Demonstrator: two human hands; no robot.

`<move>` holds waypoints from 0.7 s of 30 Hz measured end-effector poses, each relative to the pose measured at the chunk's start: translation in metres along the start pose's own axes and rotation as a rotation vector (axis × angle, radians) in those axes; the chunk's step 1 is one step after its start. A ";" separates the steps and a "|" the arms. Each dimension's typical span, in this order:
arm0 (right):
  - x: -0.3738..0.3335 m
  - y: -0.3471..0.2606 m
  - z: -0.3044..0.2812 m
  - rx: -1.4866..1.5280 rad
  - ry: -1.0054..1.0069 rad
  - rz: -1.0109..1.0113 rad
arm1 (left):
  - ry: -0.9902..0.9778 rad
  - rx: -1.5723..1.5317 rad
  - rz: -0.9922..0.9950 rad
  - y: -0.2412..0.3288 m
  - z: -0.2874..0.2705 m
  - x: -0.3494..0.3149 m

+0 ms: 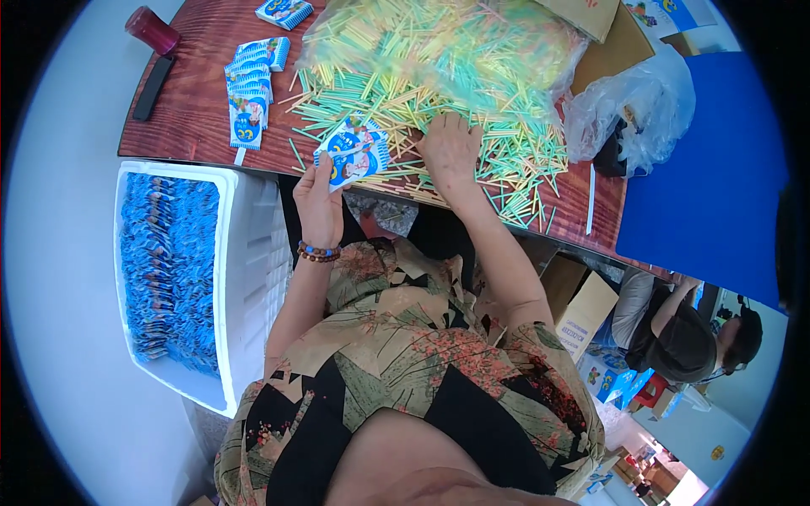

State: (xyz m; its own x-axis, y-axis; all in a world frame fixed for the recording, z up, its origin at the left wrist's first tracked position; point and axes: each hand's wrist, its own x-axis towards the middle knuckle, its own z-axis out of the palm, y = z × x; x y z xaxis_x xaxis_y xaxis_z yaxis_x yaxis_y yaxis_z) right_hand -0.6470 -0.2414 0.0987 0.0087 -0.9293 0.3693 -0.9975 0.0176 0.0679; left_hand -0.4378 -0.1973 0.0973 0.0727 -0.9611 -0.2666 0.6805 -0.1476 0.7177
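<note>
My left hand (319,202), with a beaded bracelet on its wrist, is closed on a blue-and-white packet (359,156) at the table's near edge. A strip of pale sticks or a pale band crosses the packet's printed front. My right hand (451,156) reaches into the loose heap of thin pastel straw-like sticks (515,169), green, yellow and pink. Its fingers are bent down and close together over the sticks, with the tips hidden. Behind it a large clear plastic bag (447,46) lies over more of these sticks.
Overlapping packets (249,101) lie left, with another packet (284,12) behind. A dark red cup (153,31) and black bar (153,88) stand nearby. A white foam box (232,287) full of blue packets is at lower left. A crumpled plastic bag (654,105) sits right; another person (688,337) works beyond.
</note>
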 end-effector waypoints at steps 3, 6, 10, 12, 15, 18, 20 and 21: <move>0.000 0.002 -0.003 0.077 -0.011 -0.009 | -0.012 0.007 0.008 -0.001 0.000 0.000; 0.004 0.000 0.003 0.044 -0.009 -0.021 | 0.002 0.004 -0.007 -0.002 0.005 0.001; 0.005 0.004 0.006 0.009 -0.033 -0.070 | 0.022 0.013 0.001 -0.001 0.008 0.001; 0.004 0.010 0.003 0.036 -0.011 -0.110 | 0.008 0.003 0.010 0.001 0.005 -0.001; 0.002 0.023 -0.005 0.118 -0.070 -0.134 | 0.005 0.007 0.021 0.003 0.008 -0.001; 0.006 0.030 -0.014 0.203 -0.157 -0.180 | 0.020 0.000 0.010 0.006 0.011 -0.003; 0.009 0.030 -0.021 0.202 -0.134 -0.233 | 0.016 0.004 0.018 0.005 0.010 -0.002; 0.013 0.030 -0.023 0.203 -0.133 -0.233 | 0.015 0.009 0.025 0.005 0.009 -0.002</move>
State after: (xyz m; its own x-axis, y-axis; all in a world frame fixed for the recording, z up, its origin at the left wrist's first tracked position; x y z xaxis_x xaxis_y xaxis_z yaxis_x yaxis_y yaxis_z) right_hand -0.6754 -0.2443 0.1270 0.2420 -0.9401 0.2400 -0.9635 -0.2619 -0.0547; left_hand -0.4414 -0.1980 0.1076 0.1005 -0.9610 -0.2577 0.6718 -0.1255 0.7301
